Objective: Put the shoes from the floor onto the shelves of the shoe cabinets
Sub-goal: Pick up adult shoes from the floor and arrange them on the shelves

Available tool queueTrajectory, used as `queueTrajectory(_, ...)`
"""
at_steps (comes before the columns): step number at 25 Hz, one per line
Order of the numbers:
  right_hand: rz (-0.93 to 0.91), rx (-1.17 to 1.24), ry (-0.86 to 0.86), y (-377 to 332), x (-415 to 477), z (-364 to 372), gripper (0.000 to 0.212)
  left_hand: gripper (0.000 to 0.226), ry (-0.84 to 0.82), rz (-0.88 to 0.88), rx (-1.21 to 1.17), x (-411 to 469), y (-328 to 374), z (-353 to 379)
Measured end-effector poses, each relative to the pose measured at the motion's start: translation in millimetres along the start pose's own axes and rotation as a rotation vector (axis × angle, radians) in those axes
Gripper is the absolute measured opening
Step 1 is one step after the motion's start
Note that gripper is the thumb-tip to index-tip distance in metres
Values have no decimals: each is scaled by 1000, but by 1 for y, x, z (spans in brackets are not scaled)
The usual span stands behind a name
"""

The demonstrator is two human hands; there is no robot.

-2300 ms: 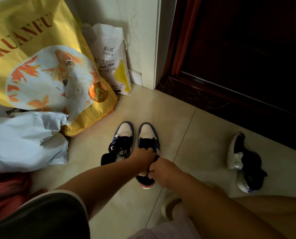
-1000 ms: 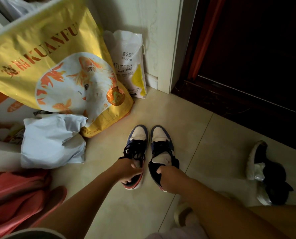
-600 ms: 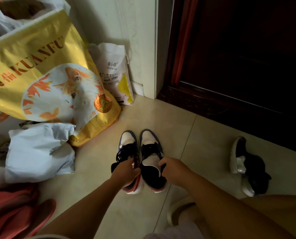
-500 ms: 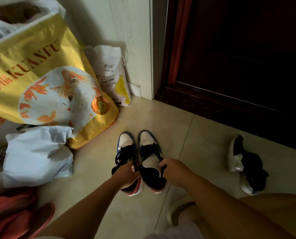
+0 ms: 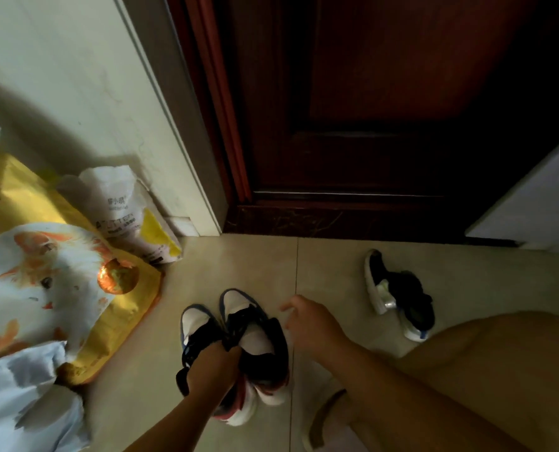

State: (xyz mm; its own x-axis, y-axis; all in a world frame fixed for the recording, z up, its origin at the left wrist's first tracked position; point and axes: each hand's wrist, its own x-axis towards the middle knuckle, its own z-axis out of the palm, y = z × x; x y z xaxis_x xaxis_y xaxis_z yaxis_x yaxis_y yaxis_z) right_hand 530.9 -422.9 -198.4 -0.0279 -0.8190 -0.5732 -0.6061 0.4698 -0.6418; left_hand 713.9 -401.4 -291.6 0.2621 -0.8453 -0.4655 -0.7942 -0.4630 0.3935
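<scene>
A pair of black, white and blue high-top sneakers (image 5: 239, 321) sits side by side in the middle of the tiled floor. My left hand (image 5: 211, 370) is closed around the collars of both sneakers, gripping them together. To the right of the pair, my right hand (image 5: 310, 321) hovers with its fingers spread and nothing in it. A second pair of black-and-white sneakers (image 5: 398, 295) lies tumbled on the floor to the right, near the door. No shoe cabinet shelf shows in this view.
A dark red wooden door (image 5: 369, 109) fills the top. A big yellow cat-food bag (image 5: 59, 282), a small white litter bag (image 5: 124, 216) and a pale plastic bag (image 5: 20, 396) crowd the left. A white panel (image 5: 539, 207) stands at right. My knee (image 5: 499, 363) and slipper (image 5: 323, 415) are at lower right.
My right hand has let go of the right sneaker and pulled away to the right, fingers spread. My left hand now holds both sneakers together. The camera has tilted up toward the door.
</scene>
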Motion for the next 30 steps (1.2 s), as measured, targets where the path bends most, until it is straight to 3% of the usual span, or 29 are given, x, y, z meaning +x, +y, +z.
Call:
queueTrajectory(8,1,300,447,6,-31,-82,30,21,82,518,141,-40,149,-62)
queueTrajectory(10,18,359,575,14,-48,-120,28,20,27,639,139,-51,200,-70)
queueTrajectory(13,53,427,749,37,-84,-182,30,28,-191,823,241,-70,280,-70)
queueTrajectory(18,242,389,746,96,-133,-253,31,17,-429,1137,500,-142,388,-37)
queueTrajectory(20,249,667,782,116,-161,-274,26,15,-444,1238,592,-180,419,-14)
queueTrajectory(22,307,781,786,135,-194,-288,18,24,-407,1363,712,-222,443,9)
queueTrajectory(24,326,724,795,154,-225,-298,16,32,-363,1494,786,-267,462,29)
queueTrajectory(27,323,591,962,194,-266,-314,17,33,-369,1648,774,-321,486,55)
queueTrajectory(30,449,337,1321,232,-314,-318,18,29,-359,1768,716,-374,504,90)
